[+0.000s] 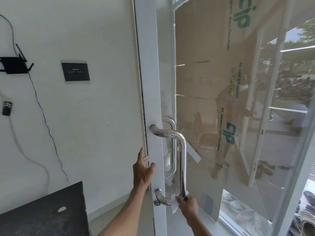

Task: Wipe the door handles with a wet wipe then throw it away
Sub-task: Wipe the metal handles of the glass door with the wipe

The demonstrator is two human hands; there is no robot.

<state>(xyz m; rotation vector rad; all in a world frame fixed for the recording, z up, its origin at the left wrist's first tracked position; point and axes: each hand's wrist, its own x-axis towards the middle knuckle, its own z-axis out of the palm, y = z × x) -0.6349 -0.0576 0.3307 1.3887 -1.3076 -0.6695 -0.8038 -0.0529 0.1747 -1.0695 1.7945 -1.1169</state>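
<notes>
Head view shows the wiping step in hand: the right hand pinches the wet wipe against the bottom bend of the chrome door handle, beside the keyhole. Left of the handle, the left hand lies flat with loose fingers on the door frame edge. Next, I think, the wipe must go up the bar, where room is free; beyond the handle the outer handle behind the glass waits
</notes>
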